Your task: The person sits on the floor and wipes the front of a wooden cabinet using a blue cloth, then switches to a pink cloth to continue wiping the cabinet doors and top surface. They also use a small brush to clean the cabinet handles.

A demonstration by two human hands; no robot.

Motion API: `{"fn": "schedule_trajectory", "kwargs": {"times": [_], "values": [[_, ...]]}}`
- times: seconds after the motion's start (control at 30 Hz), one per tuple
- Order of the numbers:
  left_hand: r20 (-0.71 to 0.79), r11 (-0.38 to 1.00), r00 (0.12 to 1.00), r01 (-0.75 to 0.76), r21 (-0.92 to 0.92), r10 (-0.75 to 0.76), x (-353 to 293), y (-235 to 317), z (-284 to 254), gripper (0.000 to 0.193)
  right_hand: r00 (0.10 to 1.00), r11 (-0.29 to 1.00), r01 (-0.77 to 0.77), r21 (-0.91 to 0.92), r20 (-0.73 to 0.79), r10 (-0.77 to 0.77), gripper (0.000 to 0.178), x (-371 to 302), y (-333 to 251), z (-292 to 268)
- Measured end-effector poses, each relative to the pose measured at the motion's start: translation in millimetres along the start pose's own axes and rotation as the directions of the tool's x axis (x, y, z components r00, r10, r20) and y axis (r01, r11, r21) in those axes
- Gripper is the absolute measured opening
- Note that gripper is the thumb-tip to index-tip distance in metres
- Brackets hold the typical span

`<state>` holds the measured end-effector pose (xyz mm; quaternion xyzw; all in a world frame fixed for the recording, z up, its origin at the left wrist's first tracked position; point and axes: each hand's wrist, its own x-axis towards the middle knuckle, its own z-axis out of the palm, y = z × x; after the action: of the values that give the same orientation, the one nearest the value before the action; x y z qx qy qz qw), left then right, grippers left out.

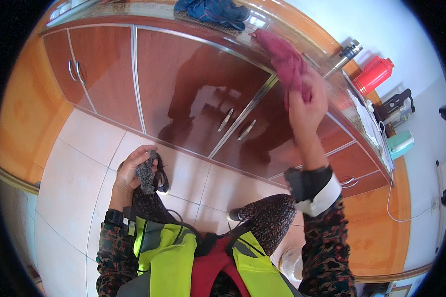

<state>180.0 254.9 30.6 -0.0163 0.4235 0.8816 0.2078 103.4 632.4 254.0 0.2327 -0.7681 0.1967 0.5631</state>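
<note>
My right hand (308,106) is raised at the counter's front edge, its fingers closed around a dark red cloth (281,53). The cloth stretches away from my fingers, and its far end lies over the countertop. Lower down and to the left, in front of the cabinet doors, my left hand (129,173) is closed on a bunched grey, fuzzy cloth (145,175). Part of this grey cloth hangs below my fingers. Glossy reddish-brown cabinet doors (183,94) with silver handles run below the counter; both of them near the middle are shut.
A blue cloth bundle (215,12) lies on the counter (143,9). Farther right stand a steel flask (343,58), a red thermos jug (374,75) and a pale green box (400,144). A white cable (392,198) hangs beside the counter's right end. Light tiles (183,188) cover the floor.
</note>
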Motion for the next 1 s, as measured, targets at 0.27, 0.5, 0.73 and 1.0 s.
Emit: {"fn": "schedule_trajectory", "kwargs": {"times": [0.27,0.5,0.73,1.0], "values": [[0.029,1.000,0.999,0.023,0.017,-0.023,16.0,-10.4,11.5,0.027,0.943,0.924,-0.309,-0.225,0.052,0.329,0.027,-107.8,-2.0,67.6],[-0.033,0.998,0.998,0.056,0.029,-0.055,19.4,-10.3,13.6,0.026,0.817,0.810,-0.575,-0.111,-0.024,0.577,0.027,-159.4,-22.4,100.5],[-0.069,0.995,0.994,0.089,0.041,-0.087,30.9,-12.0,19.9,0.025,0.823,0.763,-0.468,-0.446,0.094,0.560,0.049,-251.1,-30.7,141.5],[-0.081,0.998,0.995,0.058,0.014,-0.057,39.5,-5.4,16.7,0.025,-0.238,-0.322,-0.941,0.105,0.473,0.848,0.043,-315.1,-5.0,135.0]]}}
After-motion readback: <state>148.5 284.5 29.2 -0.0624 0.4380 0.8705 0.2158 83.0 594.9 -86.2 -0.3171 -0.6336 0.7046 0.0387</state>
